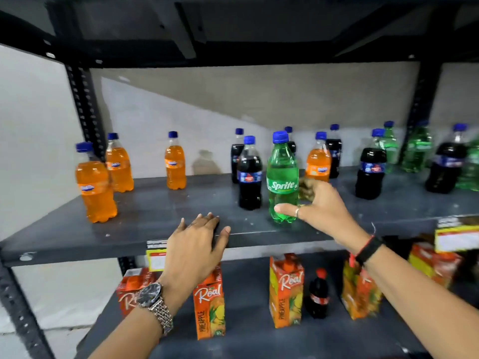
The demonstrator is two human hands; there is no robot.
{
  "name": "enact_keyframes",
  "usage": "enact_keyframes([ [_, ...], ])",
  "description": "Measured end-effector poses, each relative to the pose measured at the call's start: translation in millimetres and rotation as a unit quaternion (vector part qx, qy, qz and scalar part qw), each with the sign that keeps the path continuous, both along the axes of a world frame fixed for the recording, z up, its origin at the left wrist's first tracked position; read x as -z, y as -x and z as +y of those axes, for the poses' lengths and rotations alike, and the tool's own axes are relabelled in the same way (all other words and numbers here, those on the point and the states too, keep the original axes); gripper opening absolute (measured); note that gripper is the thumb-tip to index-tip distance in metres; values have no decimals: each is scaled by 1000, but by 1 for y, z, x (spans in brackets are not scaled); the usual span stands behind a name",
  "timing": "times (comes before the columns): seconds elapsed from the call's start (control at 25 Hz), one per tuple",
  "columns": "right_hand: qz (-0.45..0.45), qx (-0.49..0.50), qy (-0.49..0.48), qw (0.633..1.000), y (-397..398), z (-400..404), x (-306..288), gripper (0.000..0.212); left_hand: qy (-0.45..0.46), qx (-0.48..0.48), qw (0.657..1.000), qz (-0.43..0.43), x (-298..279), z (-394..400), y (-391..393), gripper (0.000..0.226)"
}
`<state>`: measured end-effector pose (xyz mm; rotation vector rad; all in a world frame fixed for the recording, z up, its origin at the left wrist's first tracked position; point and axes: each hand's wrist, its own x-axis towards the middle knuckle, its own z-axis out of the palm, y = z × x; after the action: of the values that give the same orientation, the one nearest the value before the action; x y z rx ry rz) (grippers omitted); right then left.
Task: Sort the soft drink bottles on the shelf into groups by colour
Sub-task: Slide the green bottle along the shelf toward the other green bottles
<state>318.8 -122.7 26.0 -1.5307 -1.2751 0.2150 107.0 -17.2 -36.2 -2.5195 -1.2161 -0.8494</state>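
A green Sprite bottle [282,177] stands near the front of the dark shelf [155,216]. My right hand [318,203] wraps around its lower part, thumb in front and fingers behind. Flat on the shelf's front edge rests my left hand [199,242], fingers spread, holding nothing. Three orange bottles [96,185] stand at the left. A dark cola bottle [249,174] stands just left of the Sprite. Another orange bottle [318,161] is behind my right hand. More cola bottles [370,169] and green bottles [417,151] stand mixed at the right.
On the lower shelf stand several orange Real pineapple juice cartons [285,291] and a small cola bottle with a red cap [318,294]. Black perforated uprights [83,104] frame the rack. The upper shelf's underside [233,35] hangs overhead.
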Motion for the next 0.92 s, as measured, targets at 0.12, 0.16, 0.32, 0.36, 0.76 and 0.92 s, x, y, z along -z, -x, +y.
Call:
enact_keyframes([
  [0.12,12,63,-13,998,-35,-27,2,41,-7,60,998,-6,5,-10,-41,55],
  [0.16,9,88,-16,996,-49,-38,3,43,-19,79,997,-8,7,-16,-57,54],
  [0.32,4,163,-22,986,-96,-69,12,57,-26,130,991,-12,12,-31,-104,53],
  [0.36,3,179,-22,984,-109,-77,14,60,-24,143,989,-17,12,-36,-117,54],
  [0.76,39,233,-46,971,-248,-128,21,47,-22,113,992,-46,8,-88,-239,50],
  [0.92,8,222,-42,974,-283,-120,22,60,-49,66,992,-97,14,-93,-250,49],
])
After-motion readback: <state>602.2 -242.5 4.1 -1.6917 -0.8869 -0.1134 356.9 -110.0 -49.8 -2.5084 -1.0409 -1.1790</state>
